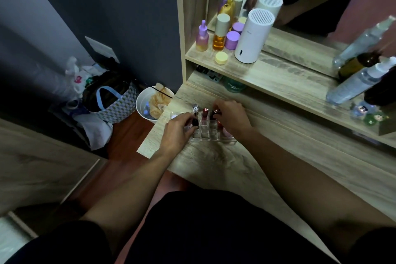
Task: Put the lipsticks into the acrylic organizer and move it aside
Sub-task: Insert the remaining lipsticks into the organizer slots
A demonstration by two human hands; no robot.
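Observation:
A clear acrylic organizer [209, 133] with a grid of slots stands on the wooden desk near its left edge. A silver-capped lipstick [195, 109] and a red lipstick [205, 112] stand upright in its far row. My left hand [179, 129] is at the organizer's left side, its fingers closed on a dark-capped lipstick [194, 122] over a slot. My right hand [230, 117] reaches over the organizer's right side and pinches a dark lipstick [214, 114] at a far slot. A pink lipstick [227, 133] shows under my right wrist.
A raised shelf behind holds purple and amber bottles [218, 35], a yellow jar [221, 58], a white cylinder device [252, 36] and spray bottles [360, 80] in front of a mirror. On the floor to the left stand a white bin [145, 103] and bags [111, 100].

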